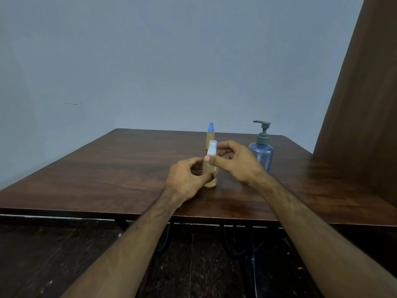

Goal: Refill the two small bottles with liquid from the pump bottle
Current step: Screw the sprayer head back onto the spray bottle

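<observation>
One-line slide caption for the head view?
Both hands, left hand and right hand, grip the white-capped small bottle on the table.

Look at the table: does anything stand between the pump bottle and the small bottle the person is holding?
Nothing visible does. The white-capped bottle stands on the table, gripped by the left hand with the right hand at its neck. The pump bottle stands just behind the right hand. The blue-capped bottle is farther back, off that line.
</observation>
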The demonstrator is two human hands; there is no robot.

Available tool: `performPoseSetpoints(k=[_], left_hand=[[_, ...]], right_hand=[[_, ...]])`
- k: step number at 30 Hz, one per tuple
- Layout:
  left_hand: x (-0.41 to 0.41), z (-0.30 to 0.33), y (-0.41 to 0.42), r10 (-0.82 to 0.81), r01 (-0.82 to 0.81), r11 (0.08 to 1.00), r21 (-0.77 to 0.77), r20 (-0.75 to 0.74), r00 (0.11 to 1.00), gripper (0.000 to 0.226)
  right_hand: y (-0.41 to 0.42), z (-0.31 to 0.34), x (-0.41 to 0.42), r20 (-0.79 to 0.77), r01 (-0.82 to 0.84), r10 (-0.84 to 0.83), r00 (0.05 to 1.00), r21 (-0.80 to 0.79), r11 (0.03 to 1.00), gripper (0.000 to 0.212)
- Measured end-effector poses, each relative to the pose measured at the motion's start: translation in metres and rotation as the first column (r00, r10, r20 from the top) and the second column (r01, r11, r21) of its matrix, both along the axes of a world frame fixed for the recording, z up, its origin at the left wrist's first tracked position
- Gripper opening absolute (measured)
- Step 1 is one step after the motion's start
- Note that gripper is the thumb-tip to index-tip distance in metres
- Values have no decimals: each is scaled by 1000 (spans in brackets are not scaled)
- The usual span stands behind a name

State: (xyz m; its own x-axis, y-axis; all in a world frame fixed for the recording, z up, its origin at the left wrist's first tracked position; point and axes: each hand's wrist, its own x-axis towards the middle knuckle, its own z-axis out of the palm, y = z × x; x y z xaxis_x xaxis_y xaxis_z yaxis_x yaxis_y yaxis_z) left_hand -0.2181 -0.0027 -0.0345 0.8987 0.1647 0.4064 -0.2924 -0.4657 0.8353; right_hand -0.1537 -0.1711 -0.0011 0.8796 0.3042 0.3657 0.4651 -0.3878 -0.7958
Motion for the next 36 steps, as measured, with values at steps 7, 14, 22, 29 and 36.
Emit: performPoseSetpoints(k=[7,14,22,29,36], left_hand=[[0,0,0,-6,6,1000,-9,-3,1000,42],[0,0,-1,-20,20,1000,-16,-1,1000,37],[2,-1,0,-15,15,1000,-24,-15,1000,40],[1,0,1,-15,15,1000,4,-30,999,42],[1,1,1,-26,27,999,42,-40,999,48]], right_hand=[[-2,1,-1,21,-3,3,1000,3,1000,22],[0,-2,-2,35,-3,3,999,-4,1000,18],[1,0,-1,32,-18,19,999,-31,999,23],[6,4,-5,39,6,-3,999,-82,997,47],[7,8,-8,105,142,-123,987,-198,970,42]])
